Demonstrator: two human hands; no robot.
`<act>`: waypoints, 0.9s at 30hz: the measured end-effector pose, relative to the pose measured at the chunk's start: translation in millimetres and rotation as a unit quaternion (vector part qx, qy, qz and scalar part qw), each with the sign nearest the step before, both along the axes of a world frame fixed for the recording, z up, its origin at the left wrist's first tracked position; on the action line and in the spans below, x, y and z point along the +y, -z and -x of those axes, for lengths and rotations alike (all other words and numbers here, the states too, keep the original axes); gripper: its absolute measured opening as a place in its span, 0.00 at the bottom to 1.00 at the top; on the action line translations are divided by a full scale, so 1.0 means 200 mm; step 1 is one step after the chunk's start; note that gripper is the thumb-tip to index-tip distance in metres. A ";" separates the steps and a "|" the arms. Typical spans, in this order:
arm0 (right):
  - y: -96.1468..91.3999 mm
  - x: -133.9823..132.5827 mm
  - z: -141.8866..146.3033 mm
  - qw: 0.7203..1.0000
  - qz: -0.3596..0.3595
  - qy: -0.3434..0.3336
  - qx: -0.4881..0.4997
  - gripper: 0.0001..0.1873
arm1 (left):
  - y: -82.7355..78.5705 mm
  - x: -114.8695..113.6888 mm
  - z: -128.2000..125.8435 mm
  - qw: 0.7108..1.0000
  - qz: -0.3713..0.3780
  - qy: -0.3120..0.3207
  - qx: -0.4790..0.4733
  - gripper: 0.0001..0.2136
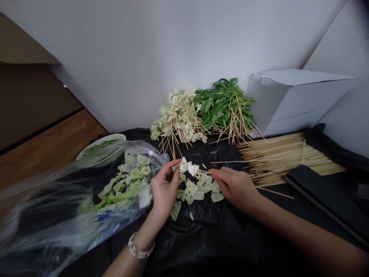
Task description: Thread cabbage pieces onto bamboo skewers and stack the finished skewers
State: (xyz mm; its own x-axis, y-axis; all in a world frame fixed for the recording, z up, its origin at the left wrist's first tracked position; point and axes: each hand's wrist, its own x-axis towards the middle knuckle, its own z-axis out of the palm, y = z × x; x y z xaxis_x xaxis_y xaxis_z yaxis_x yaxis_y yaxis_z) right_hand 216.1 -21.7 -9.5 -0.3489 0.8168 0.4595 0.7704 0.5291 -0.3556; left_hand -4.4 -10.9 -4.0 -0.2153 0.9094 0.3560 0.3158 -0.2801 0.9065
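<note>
The pale leaf pieces are threaded, crumpled and ruffled, on the end of a thin wooden stick, held above the middle of the surface. I have the left hand with thumb and fingers pinched on the leafy end, and the right hand with fingers clamped round the bare stick. Below them lie flat, torn loose leaves, partly hidden from me by the hands.

Toward the left edge, a filmy clear plastic bag with blue print holds cut leaves and pale green stems. Its film crosses in front of a white plate of green pieces, blurring my view of them.

At the far edge, I see a frilly heap of pale skewers touching a heap of dark green leafy skewers, sticks pointing nearward. A closed white box stands just right of them. Toward the right edge, straight bare sticks lie in a broad bundle, beside a flat black object. Glossy, wrinkled black plastic covers the surface; a beaded bracelet circles the left wrist.
</note>
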 end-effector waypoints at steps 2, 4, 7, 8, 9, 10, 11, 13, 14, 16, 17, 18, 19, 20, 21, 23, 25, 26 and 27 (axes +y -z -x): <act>0.00 0.00 0.00 1.000 0.000 -0.001 0.002 0.17 | 0.00 0.01 0.00 1.000 -0.003 0.006 -0.004 0.12; -0.01 0.00 0.00 1.000 -0.002 -0.003 0.002 0.17 | -0.01 0.02 0.00 0.998 0.000 0.022 -0.066 0.13; -0.01 0.00 0.00 1.000 -0.010 -0.002 0.004 0.18 | -0.04 0.03 0.00 0.987 0.020 0.044 -0.155 0.13; -0.01 0.00 0.00 1.000 -0.013 -0.001 0.004 0.18 | -0.04 0.04 0.00 0.984 0.030 0.048 -0.167 0.13; -0.01 0.00 0.00 1.000 -0.015 0.001 0.004 0.18 | -0.05 0.04 0.00 0.983 0.037 0.051 -0.174 0.13; 0.00 0.01 0.00 1.000 -0.015 0.002 0.003 0.18 | -0.05 0.04 0.00 0.982 0.043 0.052 -0.178 0.12; 0.00 0.01 0.00 1.000 -0.014 0.002 0.001 0.18 | -0.05 0.04 0.00 0.981 0.048 0.052 -0.183 0.11; 0.00 0.01 0.00 1.000 -0.012 0.005 -0.003 0.19 | -0.04 0.04 0.00 0.981 0.042 0.043 -0.186 0.10; 0.00 0.01 -0.01 1.000 -0.011 0.006 -0.004 0.19 | -0.03 0.04 0.00 0.982 0.034 0.036 -0.180 0.10; -0.01 0.01 -0.01 1.000 -0.012 0.007 -0.007 0.19 | -0.03 0.03 0.00 0.988 0.014 0.021 -0.155 0.09; -0.01 0.01 -0.01 1.000 -0.013 0.007 -0.009 0.19 | -0.03 0.03 0.00 0.990 0.004 0.014 -0.137 0.09; -0.01 0.01 -0.01 1.000 -0.014 0.006 -0.011 0.19 | -0.03 0.02 0.00 0.993 -0.004 0.010 -0.120 0.08; -0.01 0.01 -0.01 1.000 -0.015 0.006 -0.013 0.19 | -0.02 0.02 0.00 0.994 -0.009 0.006 -0.104 0.07; -0.01 0.01 -0.01 1.000 -0.016 0.007 -0.015 0.19 | -0.02 0.02 0.00 0.996 -0.013 0.003 -0.092 0.06; -0.01 0.01 -0.01 1.000 -0.017 0.007 -0.017 0.19 | -0.02 0.01 0.00 0.996 -0.016 0.000 -0.082 0.06; -0.01 0.01 -0.01 1.000 -0.017 0.008 -0.020 0.19 | -0.02 0.01 0.00 0.998 -0.018 -0.003 -0.068 0.06; -0.01 0.01 -0.01 1.000 -0.013 0.009 -0.022 0.19 | -0.01 0.01 0.00 0.998 -0.017 0.000 -0.060 0.05; 0.00 0.01 -0.01 1.000 -0.010 0.009 -0.022 0.19 | 0.00 0.01 0.00 0.998 -0.016 0.003 -0.057 0.05; 0.00 0.01 -0.01 1.000 -0.006 0.009 -0.021 0.19 | 0.00 0.01 0.00 0.998 -0.014 0.007 -0.055 0.05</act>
State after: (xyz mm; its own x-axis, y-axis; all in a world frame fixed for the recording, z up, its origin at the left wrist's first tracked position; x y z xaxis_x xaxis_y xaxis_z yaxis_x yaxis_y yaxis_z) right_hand 217.7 -19.5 -9.1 -0.3537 0.8172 0.4550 0.7932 0.5199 -0.3171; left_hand -4.9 -8.0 -4.3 -0.2415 0.9027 0.3560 0.2112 -0.3092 0.9272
